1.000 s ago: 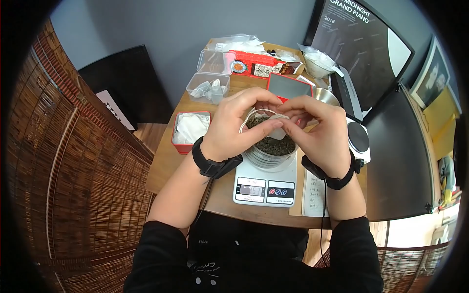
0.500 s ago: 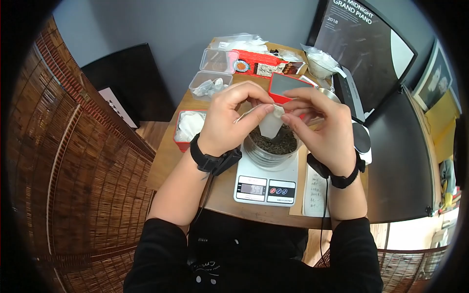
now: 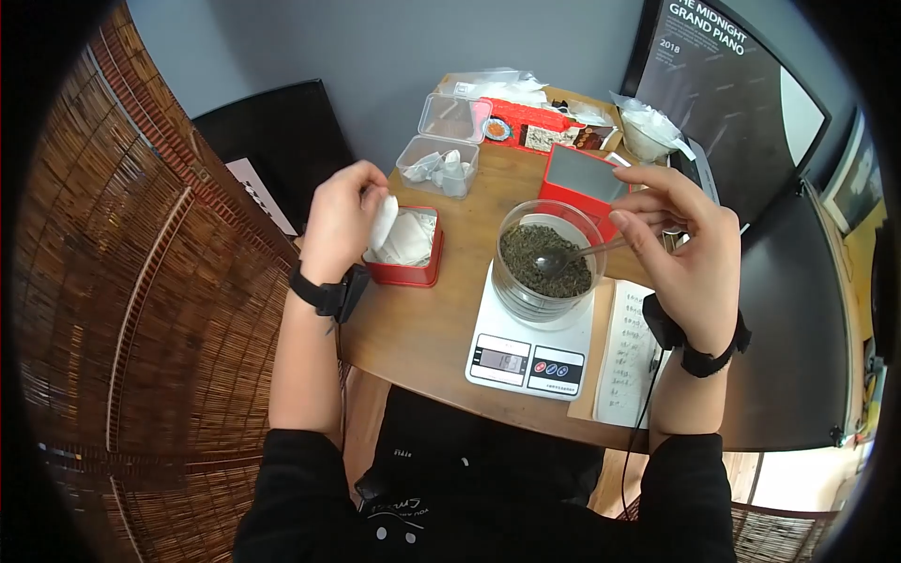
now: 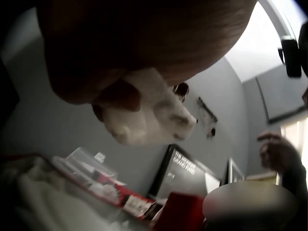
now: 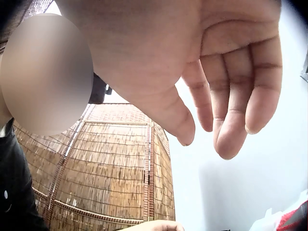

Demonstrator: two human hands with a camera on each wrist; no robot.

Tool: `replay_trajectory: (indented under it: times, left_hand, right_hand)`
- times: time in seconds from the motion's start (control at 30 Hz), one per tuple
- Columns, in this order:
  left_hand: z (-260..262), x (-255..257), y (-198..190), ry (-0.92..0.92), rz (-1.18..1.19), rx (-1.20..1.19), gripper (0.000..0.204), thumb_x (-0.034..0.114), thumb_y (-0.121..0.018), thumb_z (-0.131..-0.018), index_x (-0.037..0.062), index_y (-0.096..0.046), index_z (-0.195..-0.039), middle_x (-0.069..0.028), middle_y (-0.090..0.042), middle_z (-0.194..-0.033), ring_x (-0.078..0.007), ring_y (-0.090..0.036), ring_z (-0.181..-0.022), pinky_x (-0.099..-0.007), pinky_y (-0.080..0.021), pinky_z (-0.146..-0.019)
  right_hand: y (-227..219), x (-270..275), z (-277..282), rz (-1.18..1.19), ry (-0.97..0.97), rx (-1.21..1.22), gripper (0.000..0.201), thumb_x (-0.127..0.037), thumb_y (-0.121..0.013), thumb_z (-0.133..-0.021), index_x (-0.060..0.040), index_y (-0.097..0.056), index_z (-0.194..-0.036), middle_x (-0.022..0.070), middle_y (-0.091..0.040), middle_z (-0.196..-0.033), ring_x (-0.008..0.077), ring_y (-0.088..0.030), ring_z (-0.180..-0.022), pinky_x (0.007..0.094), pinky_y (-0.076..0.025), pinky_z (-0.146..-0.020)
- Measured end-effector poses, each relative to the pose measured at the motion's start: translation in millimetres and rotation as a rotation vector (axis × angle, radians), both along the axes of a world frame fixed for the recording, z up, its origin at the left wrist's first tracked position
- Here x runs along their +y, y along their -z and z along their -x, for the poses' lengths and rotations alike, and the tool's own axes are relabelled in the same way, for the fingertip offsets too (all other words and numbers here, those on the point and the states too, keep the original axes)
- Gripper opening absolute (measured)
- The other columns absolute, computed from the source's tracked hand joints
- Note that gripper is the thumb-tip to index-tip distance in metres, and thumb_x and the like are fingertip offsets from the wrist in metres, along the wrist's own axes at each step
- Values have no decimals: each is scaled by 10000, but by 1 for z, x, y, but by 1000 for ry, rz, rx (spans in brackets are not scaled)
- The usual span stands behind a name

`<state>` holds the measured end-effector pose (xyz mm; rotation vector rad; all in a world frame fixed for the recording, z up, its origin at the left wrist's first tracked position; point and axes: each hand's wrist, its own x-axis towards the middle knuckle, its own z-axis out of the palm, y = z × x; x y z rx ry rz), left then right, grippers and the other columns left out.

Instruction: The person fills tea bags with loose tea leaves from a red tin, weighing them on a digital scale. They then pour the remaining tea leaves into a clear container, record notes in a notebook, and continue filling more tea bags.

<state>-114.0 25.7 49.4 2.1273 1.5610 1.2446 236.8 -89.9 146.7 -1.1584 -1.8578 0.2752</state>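
Observation:
My left hand (image 3: 344, 220) pinches a white tea bag (image 3: 383, 223) over a red tin (image 3: 405, 275) that holds more white bags (image 3: 411, 239). In the left wrist view the tea bag (image 4: 149, 110) hangs crumpled below the thumb and fingers. My right hand (image 3: 685, 244) hovers right of a clear jar (image 3: 526, 305), its relaxed fingers apart and nothing between them in the right wrist view. Dried green leaves (image 3: 540, 242) fill the jar's lower part. A metal spoon (image 3: 554, 261) rests on them, its handle slanting toward my right thumb. Beneath the jar is a white kitchen scale (image 3: 488, 324).
Behind the jar stands an open red box (image 3: 571, 202). A clear plastic box (image 3: 422, 190) holding white pouches is at the back left. Red packaging (image 3: 535, 117) and a bowl (image 3: 646, 145) line the far side. A handwritten notepad (image 3: 621, 366) lies right of the scale.
My hands have parted from above the jar. The left moved left to the red tin with the tea bag; the right let go of the bag and moved right. The spoon now shows on the leaves.

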Motion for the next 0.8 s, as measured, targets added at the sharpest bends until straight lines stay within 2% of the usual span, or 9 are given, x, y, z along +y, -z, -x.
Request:
replay_trajectory:
  times: [0.07, 0.1, 0.13, 0.2, 0.23, 0.37, 0.6, 0.73, 0.8]
  left_hand:
    - [1, 3, 14, 55, -50, 119, 110, 7, -732, -943, -23, -698, -1043, -155, -724, -896, -230, -704, -802, -342, -562, -765]
    - [-1, 5, 16, 88, -53, 163, 113, 7, -749, -919, -17, -699, -1018, -172, -725, -909, -287, -718, -817, -368, -564, -767]
    - [-3, 6, 18, 89, -54, 166, 113, 7, -749, -919, -17, -699, -1018, -172, -725, -909, -287, -718, -817, -368, -564, -767]
    - [-8, 7, 22, 167, -106, 275, 112, 20, -760, -904, -15, -691, -985, -181, -722, -919, -339, -721, -843, -403, -565, -774]
    - [-10, 8, 23, 165, -86, 311, 134, 104, -793, -887, 34, -709, -964, -168, -732, -937, -393, -718, -880, -470, -576, -788]
    - [-12, 1, 21, 141, -4, 467, 159, 111, -799, -891, 11, -721, -987, -204, -740, -956, -389, -732, -909, -437, -577, -809]
    - [-16, -11, 10, 139, 106, 389, 229, 127, -830, -871, -6, -733, -1031, -214, -761, -996, -399, -738, -925, -438, -581, -820]
    - [-7, -1, 18, 214, 92, 398, 253, 74, -833, -833, -11, -729, -1048, -211, -756, -990, -409, -732, -923, -449, -582, -836]
    - [-3, 0, 18, 216, 71, 438, 263, 54, -831, -821, -9, -731, -1056, -206, -751, -989, -408, -726, -939, -451, -581, -848]
  right_hand:
    - [0, -1, -1, -7, -6, -3, 334, 55, -781, -911, 14, -735, -1239, 108, -808, -964, 125, -767, -854, 251, -589, -798]
    - [0, -1, -1, -15, -10, -11, 325, 54, -782, -909, 15, -739, -1228, 108, -807, -957, 127, -767, -848, 252, -590, -801]
    - [1, -1, -1, -16, -9, -8, 325, 54, -782, -909, 15, -739, -1228, 108, -807, -957, 127, -767, -848, 252, -590, -801]
    - [3, 0, -2, -101, -11, 3, 235, -9, -819, -896, -6, -760, -1123, 97, -796, -831, 127, -763, -727, 234, -578, -703]
    - [2, -1, -3, -103, -7, 3, 235, -9, -819, -896, -6, -760, -1123, 97, -796, -831, 127, -763, -727, 234, -578, -703]
    - [-1, -6, -8, -114, 10, -28, 210, -46, -840, -897, 1, -761, -1086, 101, -782, -795, 131, -753, -676, 240, -564, -653]
    - [-1, -4, -15, -111, 16, -113, 207, -118, -853, -907, 5, -756, -1043, 103, -766, -767, 162, -733, -617, 258, -547, -615]
    - [-3, -6, -17, -102, 32, -147, 204, -139, -848, -908, -1, -762, -1032, 104, -760, -759, 179, -738, -628, 271, -548, -617]
    - [-9, -11, -17, 65, 45, -169, 209, -21, -838, -886, 30, -764, -1076, 99, -765, -824, 122, -693, -710, 254, -540, -679]
